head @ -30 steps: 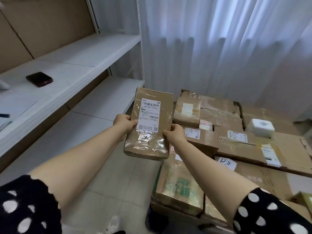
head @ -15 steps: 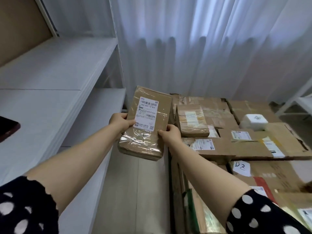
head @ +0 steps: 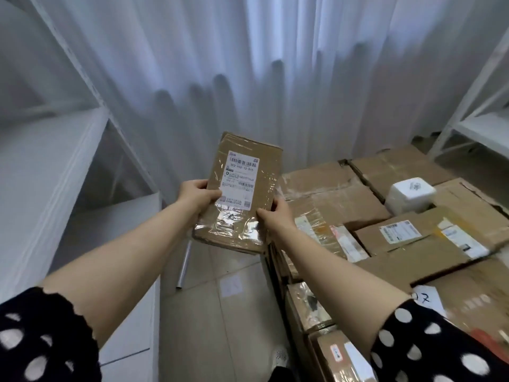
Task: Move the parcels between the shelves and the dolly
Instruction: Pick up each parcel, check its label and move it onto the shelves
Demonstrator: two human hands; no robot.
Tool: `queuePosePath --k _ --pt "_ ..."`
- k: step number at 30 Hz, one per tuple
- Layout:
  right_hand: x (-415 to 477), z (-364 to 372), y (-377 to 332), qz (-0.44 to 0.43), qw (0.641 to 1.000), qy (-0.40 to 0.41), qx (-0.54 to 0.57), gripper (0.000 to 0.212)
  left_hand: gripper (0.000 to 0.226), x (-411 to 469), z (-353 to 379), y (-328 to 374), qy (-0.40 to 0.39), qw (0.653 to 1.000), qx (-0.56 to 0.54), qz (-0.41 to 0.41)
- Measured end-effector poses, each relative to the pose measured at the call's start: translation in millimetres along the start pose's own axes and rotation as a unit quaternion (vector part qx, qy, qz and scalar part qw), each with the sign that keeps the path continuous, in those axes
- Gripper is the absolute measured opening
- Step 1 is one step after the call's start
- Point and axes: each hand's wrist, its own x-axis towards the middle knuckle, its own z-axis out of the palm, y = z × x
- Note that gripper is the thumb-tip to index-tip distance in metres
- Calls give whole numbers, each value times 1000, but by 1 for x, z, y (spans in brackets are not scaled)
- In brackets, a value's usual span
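Observation:
I hold a flat brown cardboard parcel (head: 245, 175) with a white shipping label and clear tape in front of me, above the floor gap. My left hand (head: 197, 195) grips its left edge, thumb on the label. My right hand (head: 275, 216) grips its lower right edge. To the right lies the stack of several brown parcels (head: 385, 232) on the dolly, whose frame is hidden beneath them. The white shelves (head: 55, 172) stand to my left, with a lower shelf board (head: 115, 224) below.
A small white box (head: 410, 195) sits on top of the stack. A white curtain (head: 248, 78) hangs behind. Another white rack (head: 476, 117) stands at the far right. A metal leg (head: 184, 266) rises from the tiled floor between shelves and stack.
The view has swung right, so the shelves slid toward the left edge and the dark object on them left the frame. The parcel stays held in both hands, a little higher.

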Motion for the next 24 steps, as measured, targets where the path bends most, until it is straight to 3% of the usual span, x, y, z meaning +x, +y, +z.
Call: queuePosePath --k 5,10,13,19,24 --pt "85 -35 -21 51 999 16 12 34 49 83 52 36 -67 997 19 17" --pt "153 -51 -21 80 996 31 12 71 47 162 85 51 -118 990 70 27" --pt "195 -56 -17 108 993 40 -4 72 46 214 109 54 -143 981 118 52" --pt "282 -76 -3 113 981 131 -90 72 43 327 163 42 -205 939 260 96" --pt "359 -82 41 168 958 126 -195 78 43 406 214 11 -284 887 350 99"
